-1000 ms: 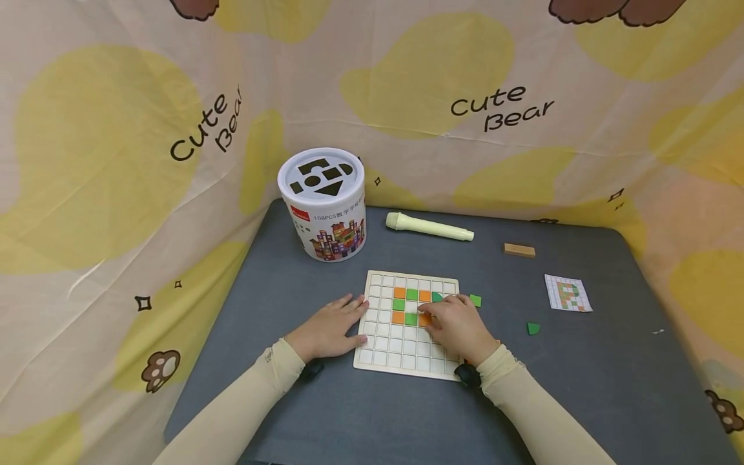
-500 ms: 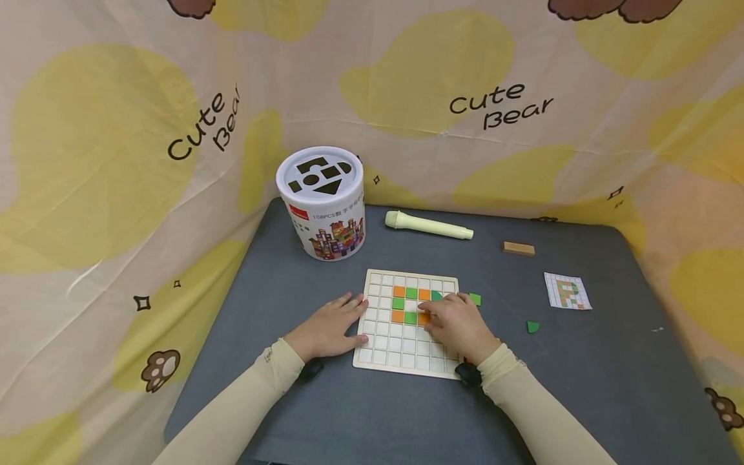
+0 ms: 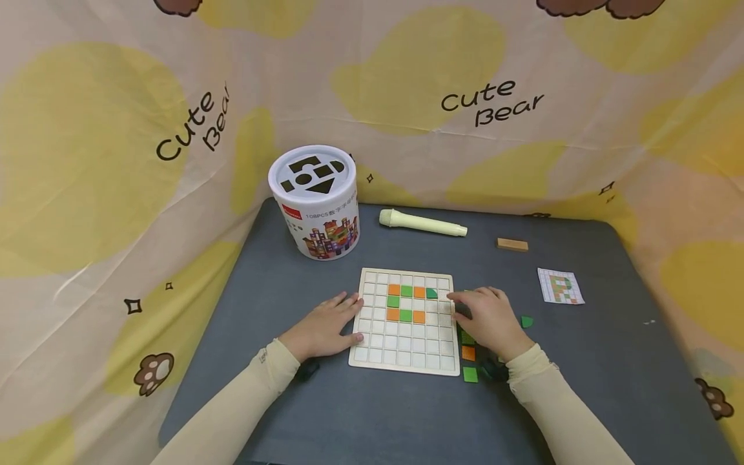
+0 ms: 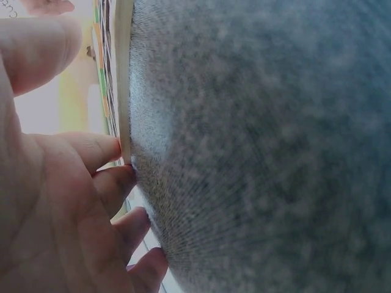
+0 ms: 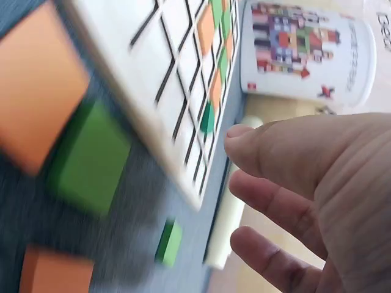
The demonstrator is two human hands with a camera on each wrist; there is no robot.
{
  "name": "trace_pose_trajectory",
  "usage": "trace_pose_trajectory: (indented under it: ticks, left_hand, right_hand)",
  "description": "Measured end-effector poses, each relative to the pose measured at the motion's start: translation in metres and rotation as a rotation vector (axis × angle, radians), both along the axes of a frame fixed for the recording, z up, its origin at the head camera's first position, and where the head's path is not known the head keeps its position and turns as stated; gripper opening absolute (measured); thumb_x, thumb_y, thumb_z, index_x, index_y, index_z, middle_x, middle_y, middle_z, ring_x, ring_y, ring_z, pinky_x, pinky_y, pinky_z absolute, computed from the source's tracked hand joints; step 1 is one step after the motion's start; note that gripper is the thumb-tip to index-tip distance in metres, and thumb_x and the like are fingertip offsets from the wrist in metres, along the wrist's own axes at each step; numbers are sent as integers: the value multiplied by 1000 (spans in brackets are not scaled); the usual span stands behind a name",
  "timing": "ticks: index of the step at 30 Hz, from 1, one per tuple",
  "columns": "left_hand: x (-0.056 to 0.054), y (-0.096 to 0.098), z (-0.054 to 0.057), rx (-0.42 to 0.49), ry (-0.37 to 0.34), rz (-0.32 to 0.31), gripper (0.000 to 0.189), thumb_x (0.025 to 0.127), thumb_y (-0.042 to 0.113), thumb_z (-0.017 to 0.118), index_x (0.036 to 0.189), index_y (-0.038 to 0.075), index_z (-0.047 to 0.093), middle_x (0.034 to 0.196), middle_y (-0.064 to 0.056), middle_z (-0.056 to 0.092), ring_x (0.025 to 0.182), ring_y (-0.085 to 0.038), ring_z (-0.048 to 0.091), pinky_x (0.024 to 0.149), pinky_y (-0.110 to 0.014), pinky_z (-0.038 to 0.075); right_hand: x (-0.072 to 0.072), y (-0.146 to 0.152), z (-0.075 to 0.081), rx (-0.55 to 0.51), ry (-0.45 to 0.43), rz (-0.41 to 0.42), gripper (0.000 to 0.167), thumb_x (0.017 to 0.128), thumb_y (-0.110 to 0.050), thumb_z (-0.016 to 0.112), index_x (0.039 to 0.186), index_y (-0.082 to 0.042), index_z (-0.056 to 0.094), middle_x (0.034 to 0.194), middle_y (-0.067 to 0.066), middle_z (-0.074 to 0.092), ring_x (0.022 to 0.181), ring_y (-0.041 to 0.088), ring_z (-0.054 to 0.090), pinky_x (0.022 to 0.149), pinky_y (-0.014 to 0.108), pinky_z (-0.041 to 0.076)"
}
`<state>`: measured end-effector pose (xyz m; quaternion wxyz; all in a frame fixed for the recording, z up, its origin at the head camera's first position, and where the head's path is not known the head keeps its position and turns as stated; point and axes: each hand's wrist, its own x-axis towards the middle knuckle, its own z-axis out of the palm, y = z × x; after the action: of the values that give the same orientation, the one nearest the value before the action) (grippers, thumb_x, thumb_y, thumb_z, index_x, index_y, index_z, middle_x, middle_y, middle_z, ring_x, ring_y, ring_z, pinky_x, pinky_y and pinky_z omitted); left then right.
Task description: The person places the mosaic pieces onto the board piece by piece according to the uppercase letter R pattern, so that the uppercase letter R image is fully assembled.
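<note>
A pale wooden grid board (image 3: pixel 378 342) lies flat on the table. Orange and green square tiles fill some of its cells, along with one dark green rounded tile (image 3: pixel 431 294). My left hand (image 3: pixel 327 328) rests at the board's left edge; in the left wrist view its straight fingertips (image 4: pixel 125 180) touch the rim. Over the right edge hovers my right hand (image 3: pixel 491 320), thumb and fingers apart, with nothing between them in the right wrist view. Loose tiles lie below it, among them an orange tile (image 3: pixel 468 352) and a green tile (image 3: pixel 470 374).
A patterned card (image 3: pixel 560 286) and another dark green rounded piece (image 3: pixel 526 321) lie to the right. Behind the board are a white tub (image 3: pixel 314 206) with a cut-out lid, a pale yellow toy microphone (image 3: pixel 423 223) and a small wooden block (image 3: pixel 512 245).
My right hand has come off the tiles and moved right to the board's edge, uncovering the lower orange tile and loose tiles beside the board. The left hand stays on the left edge.
</note>
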<state>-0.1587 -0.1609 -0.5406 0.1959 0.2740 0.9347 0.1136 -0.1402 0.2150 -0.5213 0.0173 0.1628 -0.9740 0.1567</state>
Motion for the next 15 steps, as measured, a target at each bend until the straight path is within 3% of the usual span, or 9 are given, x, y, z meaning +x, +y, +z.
trace_pose_trajectory:
  ticks: [6,15]
  left_hand:
    - [0,-1,-1,-7,2,3,86,104,63,55,171,18,26,176,0,20,163,-27,11,128,-51,19]
    - [-1,0,-1,-3,7,-5,87,103,63,57,171,15,29,176,-3,23,163,-30,14,127,-53,21]
  right_hand:
    - [5,29,-2,-6,4,-69,43,89,-14,88,131,-11,77,123,10,77,115,37,66,110,73,32]
    - [14,76,-16,19,-34,-152,49,89,-13,85,136,-9,73,130,16,73,121,44,63,106,77,31]
